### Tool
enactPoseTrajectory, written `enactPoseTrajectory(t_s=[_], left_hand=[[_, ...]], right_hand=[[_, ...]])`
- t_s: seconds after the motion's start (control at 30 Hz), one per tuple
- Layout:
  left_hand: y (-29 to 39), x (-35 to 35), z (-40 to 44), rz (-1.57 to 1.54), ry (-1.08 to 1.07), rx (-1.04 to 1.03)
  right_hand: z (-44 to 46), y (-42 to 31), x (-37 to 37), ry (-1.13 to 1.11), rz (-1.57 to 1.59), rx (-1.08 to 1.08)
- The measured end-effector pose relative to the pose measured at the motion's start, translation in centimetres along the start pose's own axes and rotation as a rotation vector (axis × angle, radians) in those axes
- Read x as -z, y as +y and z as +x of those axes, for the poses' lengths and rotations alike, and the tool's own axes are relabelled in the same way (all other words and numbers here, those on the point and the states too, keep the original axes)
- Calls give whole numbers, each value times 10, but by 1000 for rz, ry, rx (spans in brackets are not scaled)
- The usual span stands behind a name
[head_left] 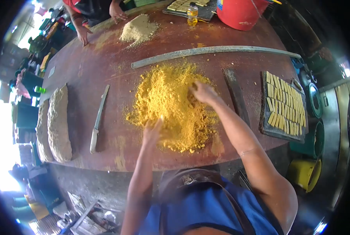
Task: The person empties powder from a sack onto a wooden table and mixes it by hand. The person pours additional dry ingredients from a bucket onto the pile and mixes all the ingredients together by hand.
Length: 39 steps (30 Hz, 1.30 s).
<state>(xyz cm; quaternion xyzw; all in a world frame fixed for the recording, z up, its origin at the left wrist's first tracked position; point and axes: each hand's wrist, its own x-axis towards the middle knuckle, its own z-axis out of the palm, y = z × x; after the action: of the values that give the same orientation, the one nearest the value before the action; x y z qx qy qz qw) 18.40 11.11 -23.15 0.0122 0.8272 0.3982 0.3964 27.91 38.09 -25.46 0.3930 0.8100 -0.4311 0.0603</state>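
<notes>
Nearest to the front edge of the tabletop, your left hand is at the near side of the yellow crumbly heap, which lies around the tabletop's middle; the hand is blurred, so I cannot tell if this grip is apart or together. If you pull too strongly toward yourself, loose crumbs may fall over the front edge. A wide sweep toward the left edge could meet the knife, because its blade lies uncovered. Your right hand has its fingertips hidden in the heap's right side, and also there I cannot tell the grip. Pushing hard to the right might throw crumbs against the dark strip; pushing away might scatter them onto the long metal bar.
</notes>
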Motion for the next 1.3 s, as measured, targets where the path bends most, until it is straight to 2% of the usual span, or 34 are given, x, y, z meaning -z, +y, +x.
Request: enactPoseTrajectory(t_s=[0.1, 0.13, 0.2, 0.27, 0.33, 0.37, 0.4, 0.47, 0.5, 0.57, 0.6, 0.63, 0.67, 0.7, 0.73, 0.8, 0.87, 0.9, 0.97, 1.0, 1.03, 1.07, 1.13, 1.2, 1.23, 1.27, 1.3], left_hand=[[25, -18, 4, 42, 102, -165], [37, -11, 2, 57, -12, -214], [59, 0, -4, 67, -150, -285], [72, 15, -6, 72, -207, -520], [65, 16, 32, 154, -183, -600], [63, 16, 43, 236, -136, -671], [69, 23, 33, 225, -144, -684], [85, 42, 6, 411, -288, -574], [79, 44, 9, 401, -293, -579], [50, 48, 15, 413, -119, -786], [42, 56, 9, 402, -120, -784], [34, 67, -2, 295, -167, -604], [25, 75, -9, 188, -210, -421], [7, 67, -3, 181, -206, -416], [-15, 50, 9, 142, -289, -305], [-20, 28, 4, 96, -361, -189], [-1, 11, -21, -44, -380, -163], [-10, -12, 11, -109, -391, -169], [33, -3, -23, -90, -353, -162], [49, -4, -34, -75, -328, -147], [57, -1, -34, -169, -363, -257], [64, -1, -38, -244, -352, -279], [81, 3, -44, -81, -204, -299], [80, 11, -36, -37, -142, -321], [76, 16, -28, 132, -81, -403], [69, 21, -19, 303, -24, -480], [55, 24, -2, 155, -24, -364]], right_hand=[[-22, -31, -14, 66, 62, 67], [-26, -35, -17, 100, 61, 57], [-34, -42, -21, 354, -16, 221], [-59, -73, -4, 359, -69, 181], [-91, -110, 9, 294, -29, 45], [-103, -120, 9, 342, -91, 72], [-104, -116, 5, 356, -102, 70], [-96, -90, -7, 267, -123, 242], [-101, -79, -9, 271, -134, 241], [-122, -52, -10, 469, -165, 251], [-138, -40, -9, 395, -113, 62], [-153, -32, -12, 321, -60, -125], [-170, -32, -22, 277, 11, -235], [-187, -32, -36, 230, 82, -344], [-191, -31, -59, 246, -4, -358], [-176, -48, -92, 305, 13, -335], [-157, -60, -104, 363, 57, -75], [-152, -65, -96, 354, 58, -65], [-137, -78, -68, 153, 288, -81], [-126, -76, -58, 134, 289, -72], [-116, -72, -51, 164, 256, 65], [-107, -67, -44, 193, 228, 203], [-112, -79, -13, 172, 263, 216], [-98, -74, 16, 45, 248, 215], [-86, -67, 28, -5, 246, 216], [-69, -52, 40, 48, 106, 251], [-52, -40, 47, 103, -34, 287]])
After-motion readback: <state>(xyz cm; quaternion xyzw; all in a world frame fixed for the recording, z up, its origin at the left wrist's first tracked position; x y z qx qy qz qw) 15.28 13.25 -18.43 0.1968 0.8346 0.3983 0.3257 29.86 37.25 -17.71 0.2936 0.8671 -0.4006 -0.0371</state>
